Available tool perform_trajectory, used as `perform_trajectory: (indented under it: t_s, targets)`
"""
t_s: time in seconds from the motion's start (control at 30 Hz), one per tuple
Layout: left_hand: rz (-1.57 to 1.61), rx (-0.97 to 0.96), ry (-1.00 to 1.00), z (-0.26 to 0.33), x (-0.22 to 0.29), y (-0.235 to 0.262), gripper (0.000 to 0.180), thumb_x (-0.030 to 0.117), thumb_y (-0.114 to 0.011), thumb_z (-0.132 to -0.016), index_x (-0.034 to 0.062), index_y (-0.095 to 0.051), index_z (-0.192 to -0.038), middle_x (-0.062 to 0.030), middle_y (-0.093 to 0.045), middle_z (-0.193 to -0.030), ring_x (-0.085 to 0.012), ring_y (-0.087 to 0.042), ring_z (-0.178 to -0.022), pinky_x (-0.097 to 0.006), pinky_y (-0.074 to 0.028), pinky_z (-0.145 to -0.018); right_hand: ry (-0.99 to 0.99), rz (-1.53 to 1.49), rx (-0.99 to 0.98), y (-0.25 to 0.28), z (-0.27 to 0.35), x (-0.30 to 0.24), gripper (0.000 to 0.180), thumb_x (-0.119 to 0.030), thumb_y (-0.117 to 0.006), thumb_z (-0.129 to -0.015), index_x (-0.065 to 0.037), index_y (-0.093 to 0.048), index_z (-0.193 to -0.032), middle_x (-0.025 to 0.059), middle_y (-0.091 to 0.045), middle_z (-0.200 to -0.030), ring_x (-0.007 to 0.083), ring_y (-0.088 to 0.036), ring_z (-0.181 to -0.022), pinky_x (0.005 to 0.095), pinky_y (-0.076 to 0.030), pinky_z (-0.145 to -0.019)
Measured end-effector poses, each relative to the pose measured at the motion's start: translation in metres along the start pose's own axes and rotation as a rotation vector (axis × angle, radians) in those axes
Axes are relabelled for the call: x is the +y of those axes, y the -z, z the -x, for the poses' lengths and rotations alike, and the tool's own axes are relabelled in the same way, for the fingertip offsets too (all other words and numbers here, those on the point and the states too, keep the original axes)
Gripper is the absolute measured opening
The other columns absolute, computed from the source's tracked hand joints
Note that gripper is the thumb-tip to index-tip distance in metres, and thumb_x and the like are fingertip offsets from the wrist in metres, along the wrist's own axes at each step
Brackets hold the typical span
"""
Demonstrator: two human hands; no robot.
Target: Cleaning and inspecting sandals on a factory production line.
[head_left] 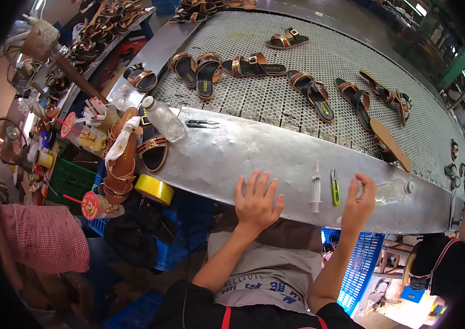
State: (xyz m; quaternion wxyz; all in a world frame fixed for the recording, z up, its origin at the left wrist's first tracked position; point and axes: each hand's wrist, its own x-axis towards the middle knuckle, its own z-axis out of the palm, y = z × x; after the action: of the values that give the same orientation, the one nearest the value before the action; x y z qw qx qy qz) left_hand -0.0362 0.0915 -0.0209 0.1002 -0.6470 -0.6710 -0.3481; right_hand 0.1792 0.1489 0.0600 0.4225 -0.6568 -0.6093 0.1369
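My left hand (257, 202) lies flat at the near edge of the metal ledge (232, 159), fingers spread, holding nothing. To its right, my right hand (359, 204) has bent fingers closed round the base end of a clear plastic bottle (390, 192), which lies on its side with its neck to the right. Between my hands are a plastic syringe (316, 189) and green-handled thread snips (335, 189), the snips closer to my right hand. Part of the bottle is hidden behind my right fingers.
Several strappy sandals (312, 96) lie on the perforated conveyor (243, 41) beyond the ledge. At left are another clear bottle (165, 120), dark snips (202, 124), yellow tape (154, 189) and brown sandals (120, 159). A blue crate (361, 268) stands below the ledge at right.
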Motion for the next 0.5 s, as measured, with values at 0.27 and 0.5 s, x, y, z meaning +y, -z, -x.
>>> perform_trajectory:
  t_s: [0.27,0.5]
  targets:
    - [0.046,0.008,0.002,-0.005,0.005,-0.003,0.031,0.027,-0.061,-0.079,0.0100,-0.071,-0.103,-0.0094,-0.066,-0.118,-0.0311,-0.059,-0.118,-0.051,-0.041,-0.101,0.340,0.419,-0.046,-0.036,-0.035,-0.026,0.035,-0.022,-0.063,-0.093,0.000,-0.060,-0.120,0.0204,-0.057,-0.122,0.0399,-0.054,-0.114,0.0488,-0.041,-0.100]
    - [0.119,0.017,0.006,-0.001,-0.001,0.007,0.029,0.027,-0.059,-0.081,0.0096,-0.070,-0.102,-0.0101,-0.065,-0.119,-0.0304,-0.058,-0.120,-0.050,-0.043,-0.101,1.040,0.143,-0.416,-0.216,-0.088,-0.164,0.031,-0.025,-0.067,-0.087,-0.007,-0.063,-0.112,0.0139,-0.061,-0.116,0.0320,-0.056,-0.115,0.0457,-0.043,-0.097]
